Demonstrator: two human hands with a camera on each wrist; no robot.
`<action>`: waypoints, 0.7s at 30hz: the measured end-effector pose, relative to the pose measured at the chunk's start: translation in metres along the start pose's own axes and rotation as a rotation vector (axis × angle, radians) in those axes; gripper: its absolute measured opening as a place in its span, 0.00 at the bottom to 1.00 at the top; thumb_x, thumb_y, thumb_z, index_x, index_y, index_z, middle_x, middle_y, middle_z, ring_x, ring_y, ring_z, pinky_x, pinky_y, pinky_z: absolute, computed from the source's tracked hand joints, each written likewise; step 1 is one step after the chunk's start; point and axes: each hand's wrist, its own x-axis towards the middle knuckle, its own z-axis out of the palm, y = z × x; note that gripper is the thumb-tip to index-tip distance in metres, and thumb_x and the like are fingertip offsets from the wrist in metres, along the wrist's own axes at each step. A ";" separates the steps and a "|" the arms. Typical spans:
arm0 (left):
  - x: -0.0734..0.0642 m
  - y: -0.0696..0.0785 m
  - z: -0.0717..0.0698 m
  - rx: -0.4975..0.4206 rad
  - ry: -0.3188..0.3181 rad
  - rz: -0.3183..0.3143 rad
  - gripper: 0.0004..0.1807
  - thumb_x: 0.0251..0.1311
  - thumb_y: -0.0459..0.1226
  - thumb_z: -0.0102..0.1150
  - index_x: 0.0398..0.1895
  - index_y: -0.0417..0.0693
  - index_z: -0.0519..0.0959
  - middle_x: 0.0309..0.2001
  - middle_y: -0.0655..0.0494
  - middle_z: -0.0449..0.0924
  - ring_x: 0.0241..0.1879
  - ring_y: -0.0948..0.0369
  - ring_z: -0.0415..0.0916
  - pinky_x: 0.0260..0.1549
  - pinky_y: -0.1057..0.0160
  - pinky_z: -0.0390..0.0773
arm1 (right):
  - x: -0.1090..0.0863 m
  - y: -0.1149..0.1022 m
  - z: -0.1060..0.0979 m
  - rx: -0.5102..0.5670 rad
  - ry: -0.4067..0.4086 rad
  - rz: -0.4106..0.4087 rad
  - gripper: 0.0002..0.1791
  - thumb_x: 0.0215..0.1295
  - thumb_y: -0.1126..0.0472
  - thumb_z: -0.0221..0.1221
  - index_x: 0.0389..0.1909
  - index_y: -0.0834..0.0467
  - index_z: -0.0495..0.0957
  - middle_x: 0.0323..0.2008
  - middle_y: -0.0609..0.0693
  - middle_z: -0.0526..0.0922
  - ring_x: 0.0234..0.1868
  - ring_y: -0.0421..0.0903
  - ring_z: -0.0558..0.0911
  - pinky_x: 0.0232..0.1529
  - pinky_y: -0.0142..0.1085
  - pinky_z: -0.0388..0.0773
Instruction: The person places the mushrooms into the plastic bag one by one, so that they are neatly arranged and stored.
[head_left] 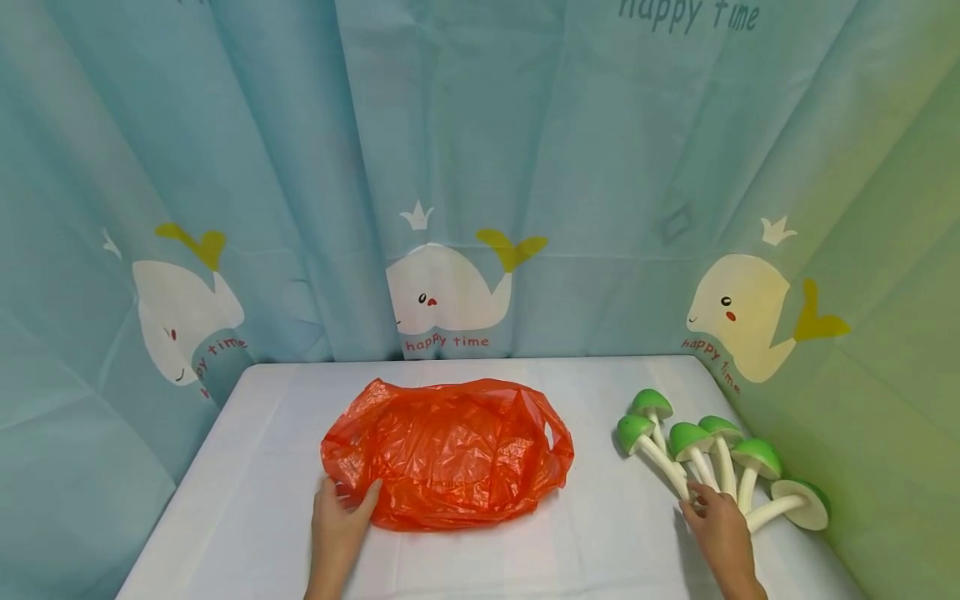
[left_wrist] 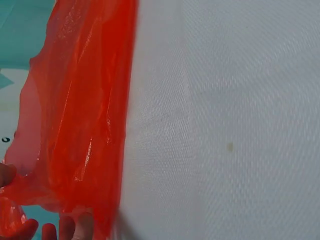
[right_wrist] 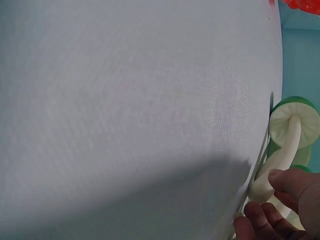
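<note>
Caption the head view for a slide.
Left hand at a red bag, right hand at green-capped mushrooms, on a white table before a whale-print curtain.

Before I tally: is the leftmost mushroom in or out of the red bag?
Out: white tabletop shows between the leftmost mushroom and the red bag.
</note>
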 end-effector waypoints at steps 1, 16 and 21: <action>0.000 0.000 0.000 -0.002 0.004 -0.003 0.35 0.59 0.47 0.61 0.59 0.32 0.59 0.48 0.38 0.63 0.46 0.45 0.67 0.45 0.47 0.76 | 0.000 0.000 0.001 -0.004 -0.002 0.007 0.17 0.49 0.71 0.65 0.42 0.73 0.77 0.27 0.61 0.76 0.31 0.62 0.79 0.26 0.48 0.76; -0.003 0.002 -0.001 -0.096 0.026 -0.033 0.26 0.61 0.46 0.60 0.51 0.34 0.68 0.41 0.40 0.73 0.36 0.51 0.73 0.27 0.65 0.80 | -0.001 0.000 0.004 -0.049 -0.081 0.162 0.16 0.53 0.66 0.64 0.41 0.68 0.75 0.29 0.58 0.74 0.28 0.55 0.75 0.21 0.48 0.72; -0.003 0.002 -0.001 -0.119 0.017 -0.025 0.24 0.61 0.46 0.60 0.50 0.35 0.69 0.38 0.43 0.74 0.34 0.54 0.74 0.24 0.68 0.80 | 0.000 -0.003 0.004 -0.050 -0.078 0.154 0.15 0.52 0.64 0.63 0.39 0.66 0.74 0.31 0.59 0.76 0.32 0.59 0.77 0.24 0.49 0.73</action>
